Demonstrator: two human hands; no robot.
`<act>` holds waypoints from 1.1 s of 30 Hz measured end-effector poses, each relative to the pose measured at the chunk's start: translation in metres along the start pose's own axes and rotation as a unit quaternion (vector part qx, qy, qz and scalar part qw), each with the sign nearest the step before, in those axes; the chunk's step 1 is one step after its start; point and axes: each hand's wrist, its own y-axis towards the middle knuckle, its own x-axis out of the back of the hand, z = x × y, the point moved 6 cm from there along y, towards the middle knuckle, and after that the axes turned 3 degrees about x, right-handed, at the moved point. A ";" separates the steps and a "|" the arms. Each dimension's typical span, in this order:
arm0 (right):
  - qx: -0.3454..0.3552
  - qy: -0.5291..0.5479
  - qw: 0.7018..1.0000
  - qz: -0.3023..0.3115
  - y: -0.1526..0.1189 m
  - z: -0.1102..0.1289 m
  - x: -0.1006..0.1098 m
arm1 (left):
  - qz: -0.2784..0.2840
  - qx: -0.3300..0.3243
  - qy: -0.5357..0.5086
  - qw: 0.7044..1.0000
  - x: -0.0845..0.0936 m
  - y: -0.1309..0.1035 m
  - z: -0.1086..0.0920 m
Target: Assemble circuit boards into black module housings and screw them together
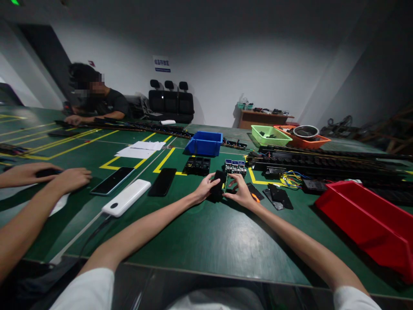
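Observation:
My left hand (205, 188) grips a black box-like housing (218, 182) by its left side, thumb across the front. My right hand (239, 192) pinches the edge of a thin green circuit board (225, 184) between thumb and fingers. The board stands upright along the housing's right side; whether it is inside or only touching, I cannot tell. Just beyond my hands sit a group of black modules (197, 165) and a row of modules with blue tops (235, 166). Close to my right hand lie an orange-and-black tool (254, 196) and several dark flat plates (280, 196).
A red bin (364, 224) stands at right, a blue bin (206, 144) behind my hands. Long black assemblies (322, 161) with wires lie at back right. A white power bank (127, 198) and two phones lie left. A co-worker's hands (69, 180) rest at far left; another person (100, 99) sits opposite.

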 end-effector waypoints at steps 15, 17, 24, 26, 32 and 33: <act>-0.017 0.000 0.998 -0.062 0.000 -0.007 0.006 | 0.033 -0.122 0.235 0.964 -0.017 -0.012 -0.014; -0.020 0.001 0.998 -0.064 0.000 -0.007 0.007 | 0.037 -0.116 0.235 0.964 -0.018 -0.013 -0.014; -0.024 0.004 0.999 -0.049 0.000 -0.006 0.006 | 0.083 -0.104 0.220 0.966 -0.028 -0.018 -0.012; -0.021 0.005 0.999 -0.046 0.000 -0.005 0.006 | 0.085 -0.106 0.216 0.967 -0.029 -0.018 -0.013; -0.012 -0.008 0.999 -0.043 0.000 -0.002 0.007 | 0.066 -0.107 0.225 0.966 -0.027 -0.018 -0.013; -0.010 -0.011 0.999 -0.042 0.000 -0.002 0.007 | 0.063 -0.106 0.230 0.965 -0.027 -0.018 -0.013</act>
